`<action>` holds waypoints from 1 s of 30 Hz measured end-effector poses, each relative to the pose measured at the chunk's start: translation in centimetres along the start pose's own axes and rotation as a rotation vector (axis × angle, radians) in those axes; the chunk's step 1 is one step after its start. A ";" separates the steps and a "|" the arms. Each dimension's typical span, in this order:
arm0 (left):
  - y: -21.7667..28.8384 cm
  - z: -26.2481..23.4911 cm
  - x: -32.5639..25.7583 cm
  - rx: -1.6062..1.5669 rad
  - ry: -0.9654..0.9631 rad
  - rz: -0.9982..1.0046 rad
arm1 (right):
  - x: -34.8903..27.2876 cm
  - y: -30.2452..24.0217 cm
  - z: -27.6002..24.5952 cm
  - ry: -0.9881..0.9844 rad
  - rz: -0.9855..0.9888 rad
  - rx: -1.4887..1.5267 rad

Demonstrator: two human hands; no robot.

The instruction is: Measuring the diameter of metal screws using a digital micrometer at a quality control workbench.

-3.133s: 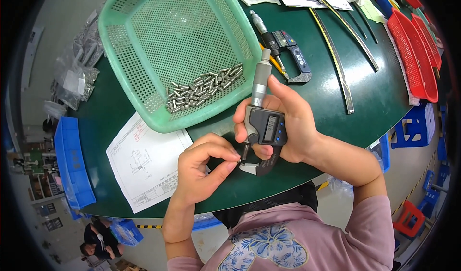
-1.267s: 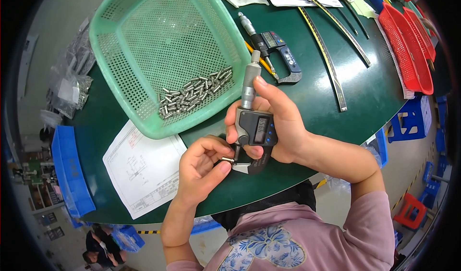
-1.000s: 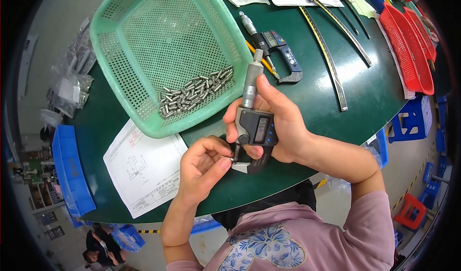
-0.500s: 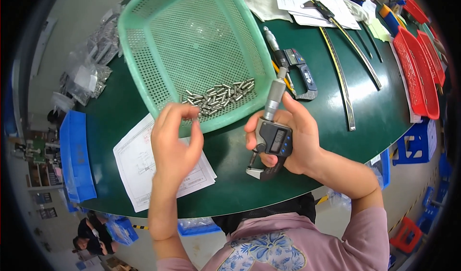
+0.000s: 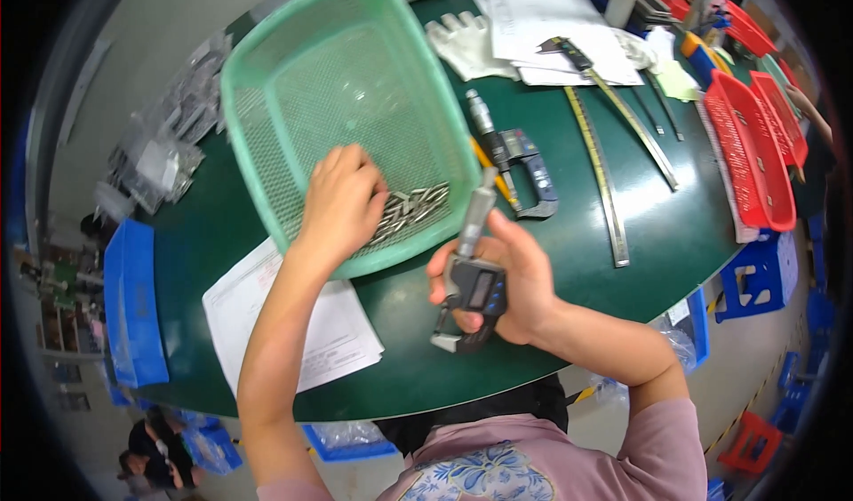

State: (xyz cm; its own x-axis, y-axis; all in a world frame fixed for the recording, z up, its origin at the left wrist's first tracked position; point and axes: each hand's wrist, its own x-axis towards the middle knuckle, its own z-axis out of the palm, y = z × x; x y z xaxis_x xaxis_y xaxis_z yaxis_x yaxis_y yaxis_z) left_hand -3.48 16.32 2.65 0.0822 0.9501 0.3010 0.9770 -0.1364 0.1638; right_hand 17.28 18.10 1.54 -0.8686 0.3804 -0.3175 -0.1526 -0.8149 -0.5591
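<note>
My right hand (image 5: 524, 292) is wrapped round a digital micrometer (image 5: 478, 290), its silver thimble pointing up and away and its black frame low. No part shows in the micrometer's gap. My left hand (image 5: 342, 203) reaches over the near rim of a green perforated plastic basket (image 5: 355, 263). Its fingers are bent together beside a heap of small metal pins (image 5: 416, 210) in the near corner; the fingertips are partly hidden, so whatever they hold cannot be made out. Under my left forearm lies a printed drawing sheet (image 5: 342, 337).
A second micrometer (image 5: 533, 177) lies right of the basket. Beyond it are a steel rule (image 5: 597, 168), a caliper (image 5: 626, 115), a white glove (image 5: 471, 46) and papers (image 5: 551, 21). Red baskets (image 5: 751, 159) stand at right, a blue bin (image 5: 135, 306) at left. Another person (image 5: 160, 452) sits lower left.
My left hand has moved from the basket's near rim inward, over the pins. My right hand still holds the micrometer, now slightly further left in view. The whole view has shifted a little.
</note>
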 end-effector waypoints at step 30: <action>7.1 -0.1 -9.9 -1.313 -0.005 -0.310 | 0.2 0.0 -0.4 -0.046 0.058 0.107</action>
State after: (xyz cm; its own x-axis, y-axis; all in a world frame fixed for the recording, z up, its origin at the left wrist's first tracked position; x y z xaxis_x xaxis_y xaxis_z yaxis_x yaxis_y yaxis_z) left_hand 2.64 5.87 0.94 -0.1029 0.9911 0.0850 0.0471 -0.0805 0.9956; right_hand 17.30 18.36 1.12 -0.8977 0.3132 -0.3100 -0.1489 -0.8776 -0.4556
